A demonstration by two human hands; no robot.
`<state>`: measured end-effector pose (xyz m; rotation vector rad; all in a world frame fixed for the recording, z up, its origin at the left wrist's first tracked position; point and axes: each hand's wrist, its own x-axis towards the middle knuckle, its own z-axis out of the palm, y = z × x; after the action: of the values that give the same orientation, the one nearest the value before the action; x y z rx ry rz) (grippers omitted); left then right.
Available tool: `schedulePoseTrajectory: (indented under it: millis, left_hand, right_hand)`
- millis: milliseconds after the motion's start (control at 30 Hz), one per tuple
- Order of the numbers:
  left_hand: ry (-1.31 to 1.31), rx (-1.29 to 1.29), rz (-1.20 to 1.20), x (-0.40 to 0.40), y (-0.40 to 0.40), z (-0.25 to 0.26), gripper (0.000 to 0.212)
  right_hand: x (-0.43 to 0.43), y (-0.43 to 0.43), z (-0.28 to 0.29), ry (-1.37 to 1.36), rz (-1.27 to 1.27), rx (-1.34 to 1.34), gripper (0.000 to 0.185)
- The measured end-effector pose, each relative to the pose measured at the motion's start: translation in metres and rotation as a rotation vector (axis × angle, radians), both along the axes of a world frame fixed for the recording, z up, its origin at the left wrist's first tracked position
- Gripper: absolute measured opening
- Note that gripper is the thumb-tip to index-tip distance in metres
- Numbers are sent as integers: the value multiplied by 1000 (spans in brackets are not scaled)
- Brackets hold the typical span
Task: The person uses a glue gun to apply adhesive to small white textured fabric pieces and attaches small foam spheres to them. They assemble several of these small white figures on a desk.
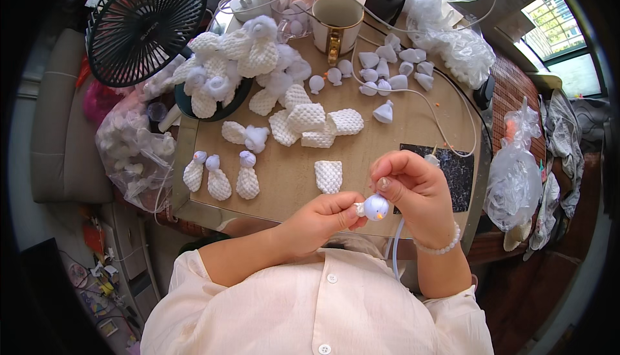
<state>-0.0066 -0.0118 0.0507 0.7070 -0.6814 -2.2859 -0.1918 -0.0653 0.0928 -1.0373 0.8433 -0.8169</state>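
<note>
My left hand point(334, 214) pinches the white knitted body of a small doll, whose round pale head point(376, 207) bears an orange nose and dark eyes. Against the top of that head are the bent fingers of my right hand point(404, 183); whether they grip it I cannot tell. A single white knitted piece point(329, 176) lies just beyond my hands. To the left, three small dolls point(248, 175) with knitted bodies lie in a row. Behind them is a doll with fluffy trim point(254, 138), beside a pile of knitted pieces point(307, 117).
Fluffy-trimmed dolls fill a dark bowl point(181, 103) below a black fan point(147, 25). A gold-handled mug point(337, 23) stands behind small fabric heads point(398, 82). At right, a glue gun point(431, 158) lies on a dark mat point(455, 175); a white cable point(431, 108) crosses the table.
</note>
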Motion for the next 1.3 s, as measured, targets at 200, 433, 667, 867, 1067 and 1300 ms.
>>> schedulePoseTrajectory:
  millis: [200, 433, 667, 867, 1067, 1300]
  left_hand:
    - [-7, 5, -12, -2, 0, 1, 22]
    - [67, 48, -56, 3, 2, -8, 30]
    - [203, 103, -21, 2, 4, -10, 31]
    - [200, 114, 25, 3, 1, -5, 31]
    - [239, 166, 24, 7, -1, -4, 28]
    - [299, 194, -3, 8, -3, -5, 24]
  right_hand:
    - [2, 2, 8, 190, -8, -182, 7]
    - [4, -1, 10, 366, -3, -563, 17]
    - [3, -1, 6, 313, 41, -687, 18]
    - [-5, -9, 15, 331, 119, -872, 35]
    - [-10, -5, 5, 388, 205, -962, 42]
    - [-11, 0, 2, 463, 145, -1071, 40]
